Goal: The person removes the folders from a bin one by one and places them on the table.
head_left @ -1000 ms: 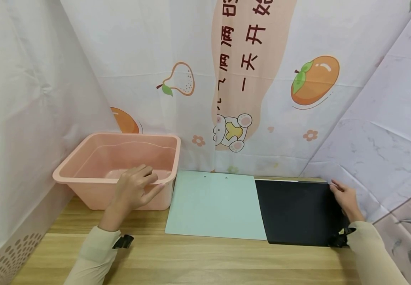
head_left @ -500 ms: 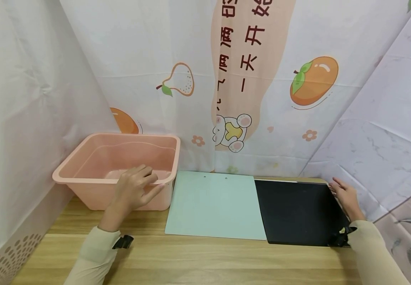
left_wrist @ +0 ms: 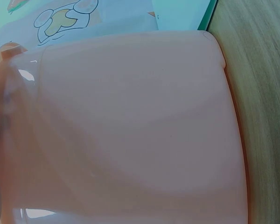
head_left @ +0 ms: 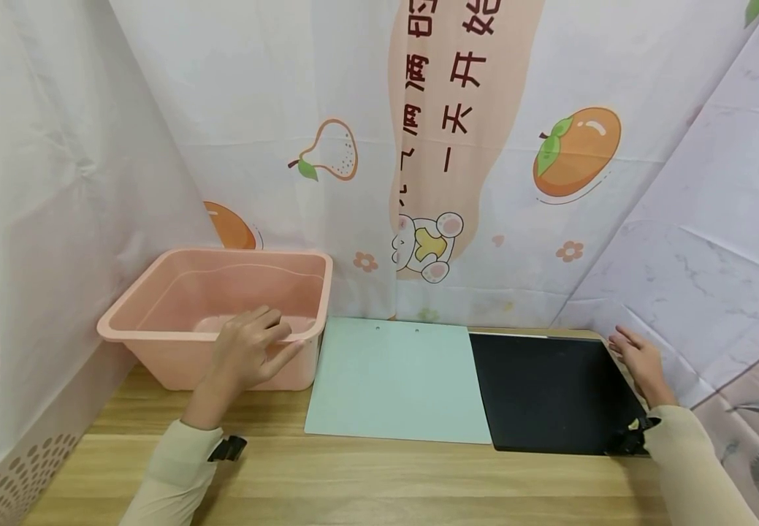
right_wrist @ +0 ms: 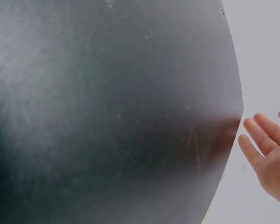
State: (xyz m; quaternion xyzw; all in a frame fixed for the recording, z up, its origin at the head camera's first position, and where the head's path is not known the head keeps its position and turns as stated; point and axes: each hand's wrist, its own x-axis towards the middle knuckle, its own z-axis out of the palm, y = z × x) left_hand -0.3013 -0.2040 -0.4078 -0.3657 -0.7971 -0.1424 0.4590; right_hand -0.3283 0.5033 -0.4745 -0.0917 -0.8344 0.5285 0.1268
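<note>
My left hand (head_left: 244,347) holds the front rim of a pink plastic basin (head_left: 215,252), fingers over the rim and thumb along the outside. The basin's outer wall (left_wrist: 130,121) fills most of the left wrist view. My right hand (head_left: 638,365) is at the right edge of a flat black board (head_left: 550,394), its fingers straight and apart from it. The right wrist view shows these fingers spread, palm visible, just off the board's edge. Between basin and black board lies a pale green board (head_left: 399,380) with two small dots near its top, like a clipboard's back.
A wood-grain table (head_left: 366,482) carries everything. A printed cloth (head_left: 353,197) hangs behind, and further cloths enclose the left and right sides. A thin pale strip (head_left: 517,335) shows along the black board's far edge.
My right hand has drawn slightly away from the black board's edge, its fingers straightening. The left hand, basin and both boards stay in place.
</note>
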